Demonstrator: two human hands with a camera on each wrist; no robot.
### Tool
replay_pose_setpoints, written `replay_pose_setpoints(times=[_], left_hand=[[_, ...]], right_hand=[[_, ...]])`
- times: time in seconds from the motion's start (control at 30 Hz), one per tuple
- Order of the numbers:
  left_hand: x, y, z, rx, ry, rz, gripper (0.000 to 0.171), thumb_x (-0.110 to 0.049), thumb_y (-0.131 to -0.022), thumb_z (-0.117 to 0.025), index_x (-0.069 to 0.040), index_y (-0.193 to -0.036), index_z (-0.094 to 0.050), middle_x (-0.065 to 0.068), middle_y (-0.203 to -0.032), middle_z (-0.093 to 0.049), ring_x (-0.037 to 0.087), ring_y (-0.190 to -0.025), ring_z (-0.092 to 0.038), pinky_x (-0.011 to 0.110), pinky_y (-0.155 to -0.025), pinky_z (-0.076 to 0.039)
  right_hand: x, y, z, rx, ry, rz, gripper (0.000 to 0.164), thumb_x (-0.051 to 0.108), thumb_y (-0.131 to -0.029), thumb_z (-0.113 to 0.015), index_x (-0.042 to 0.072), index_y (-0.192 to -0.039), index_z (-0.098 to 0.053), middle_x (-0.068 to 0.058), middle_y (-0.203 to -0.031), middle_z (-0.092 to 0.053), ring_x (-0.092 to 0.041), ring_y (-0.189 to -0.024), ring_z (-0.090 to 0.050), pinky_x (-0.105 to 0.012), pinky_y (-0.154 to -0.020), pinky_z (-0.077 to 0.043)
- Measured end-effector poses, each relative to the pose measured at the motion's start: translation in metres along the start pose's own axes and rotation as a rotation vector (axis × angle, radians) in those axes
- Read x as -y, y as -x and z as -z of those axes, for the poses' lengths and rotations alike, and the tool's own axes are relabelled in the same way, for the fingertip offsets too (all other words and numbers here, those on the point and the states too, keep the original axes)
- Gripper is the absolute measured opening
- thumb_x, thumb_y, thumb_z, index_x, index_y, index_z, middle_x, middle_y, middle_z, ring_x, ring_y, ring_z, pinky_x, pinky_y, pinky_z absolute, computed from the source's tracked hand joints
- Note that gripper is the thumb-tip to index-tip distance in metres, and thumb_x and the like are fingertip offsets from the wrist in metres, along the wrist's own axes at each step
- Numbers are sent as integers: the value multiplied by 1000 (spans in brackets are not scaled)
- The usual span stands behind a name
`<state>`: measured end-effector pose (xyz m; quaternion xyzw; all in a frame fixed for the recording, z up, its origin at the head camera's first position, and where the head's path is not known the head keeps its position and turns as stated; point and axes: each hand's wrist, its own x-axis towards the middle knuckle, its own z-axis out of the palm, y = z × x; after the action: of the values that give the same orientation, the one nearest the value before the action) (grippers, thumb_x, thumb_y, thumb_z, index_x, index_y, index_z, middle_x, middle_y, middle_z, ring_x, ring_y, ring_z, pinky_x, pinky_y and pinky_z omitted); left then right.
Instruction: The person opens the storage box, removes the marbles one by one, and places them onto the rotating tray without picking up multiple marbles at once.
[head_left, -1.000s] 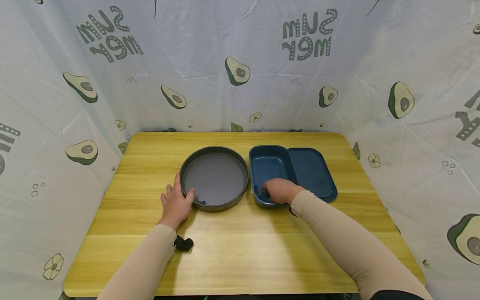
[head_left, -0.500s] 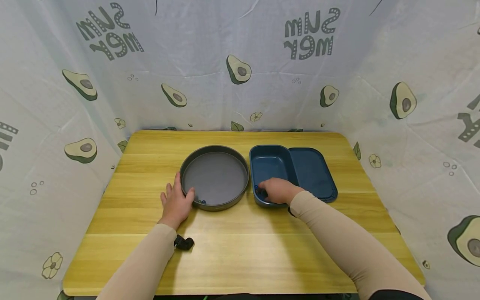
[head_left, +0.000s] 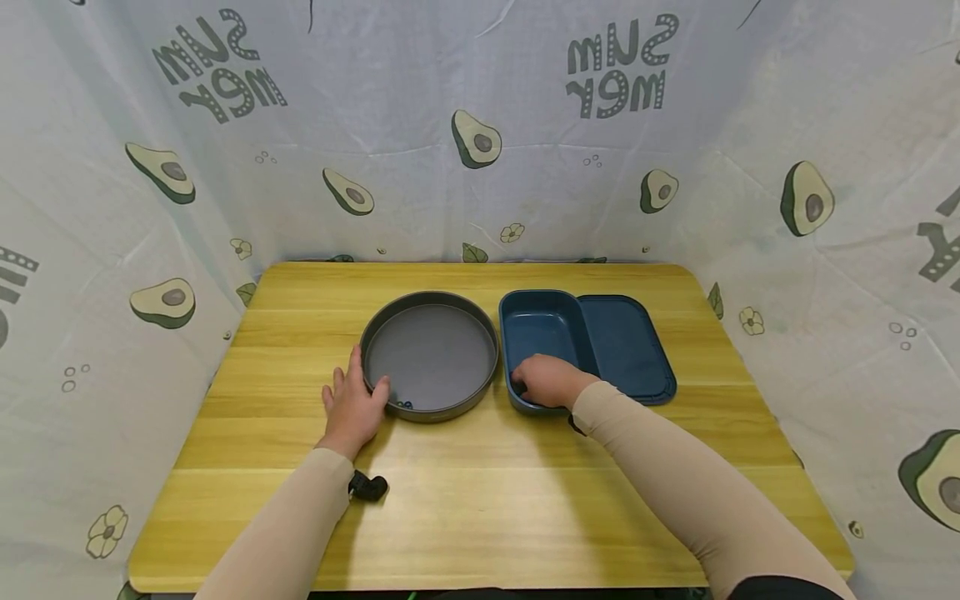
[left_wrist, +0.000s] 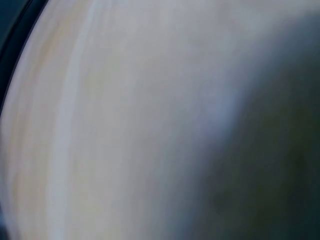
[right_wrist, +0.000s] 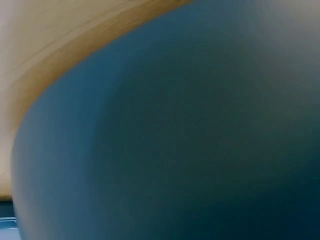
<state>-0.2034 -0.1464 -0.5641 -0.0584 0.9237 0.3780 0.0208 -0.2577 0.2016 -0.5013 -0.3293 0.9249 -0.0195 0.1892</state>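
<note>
My left hand (head_left: 354, 412) rests against the near left rim of a round grey pan (head_left: 431, 354), fingers spread and thumb at the rim. A few small dark blue marbles (head_left: 405, 405) lie inside the pan at its near edge. My right hand (head_left: 551, 381) reaches down into a blue rectangular box (head_left: 543, 329), fingertips bent toward its near left corner. The fingers cover that corner, and I cannot tell whether they hold anything. In the right wrist view, the blurred blue wall of the box (right_wrist: 150, 125) fills most of the picture.
A flat blue lid (head_left: 626, 346) lies against the box's right side. Pan and box stand side by side on a wooden table (head_left: 465, 500). Behind it hangs a pale curtain (head_left: 420, 75) with avocado prints. A black wrist camera (head_left: 367, 487) sticks out from the left sleeve.
My right hand has shifted slightly left inside the box, and its fingers now cover the small marbles that showed in the near left corner. My left hand and the pan have stayed put.
</note>
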Motion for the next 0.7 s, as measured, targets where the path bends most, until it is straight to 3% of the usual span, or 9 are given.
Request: replay_pose_setpoints(times=[0.4, 0.57, 0.7], left_hand=[[0, 1, -1, -2, -1, 6, 84, -47, -108, -46, -22, -172, 2, 18, -176, -19, 51, -162, -2, 71, -126, 9], [2, 0, -2, -6, -4, 1, 85, -46, -107, -47, -22, -172, 2, 18, -176, -19, 51, -162, -2, 72, -126, 8], [2, -1, -2, -12, -11, 1, 85, -46, -107, -47, -22, -172, 2, 18, -176, -18, 52, -162, -3, 72, -126, 7]], right_hand=[[-3, 7, 6, -36, -142, -63, 8, 15, -99, -71, 17, -100, -78, 2, -96, -75, -15, -85, -65, -37, -83, -58], [-6, 12, 14, -112, -209, -91, 17, 18, -100, -71, 13, -115, -79, -1, -104, -76, -14, -90, -67, -39, -87, -60], [-4, 17, 21, -203, -279, -96, 15, 19, -100, -73, 12, -112, -79, 0, -99, -75, -13, -85, -65, -36, -81, -60]])
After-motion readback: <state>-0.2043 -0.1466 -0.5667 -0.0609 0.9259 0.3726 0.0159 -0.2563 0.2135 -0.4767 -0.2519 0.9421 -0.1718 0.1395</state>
